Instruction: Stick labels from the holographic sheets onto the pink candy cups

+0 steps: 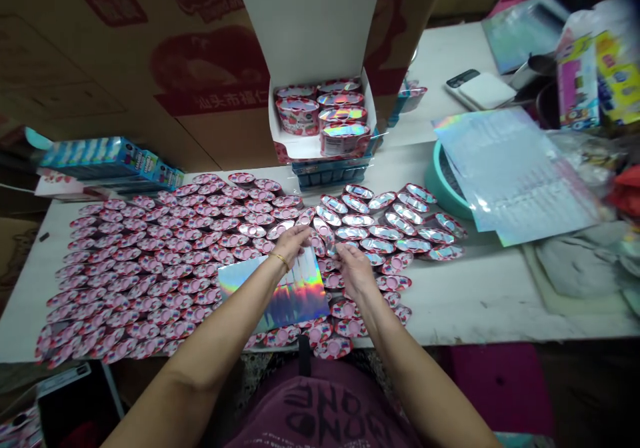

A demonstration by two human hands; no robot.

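My left hand [291, 244], with a gold bracelet at the wrist, has its fingers pinched together over the upper right corner of a shiny rainbow sheet [280, 301]. That sheet lies across the small oval tubs. A little to the right, my right hand [354, 268] is also closed in a pinch, touching or very near an oval tub [324, 229] between the hands. Whatever is in either pinch is too small to tell. Left of the hands, many strawberry-print tubs [150, 261] show pink round centres on top; right of them, several tubs [377, 231] have shiny silver tops.
Behind stands an open white display box [280, 148] holding several tubs, on blue packs [330, 176]. Large cartons [210, 135] line the back. At right, more shiny sheets [520, 175] rest over a teal basin [440, 178]. Blue boxes [105, 158] stand at left.
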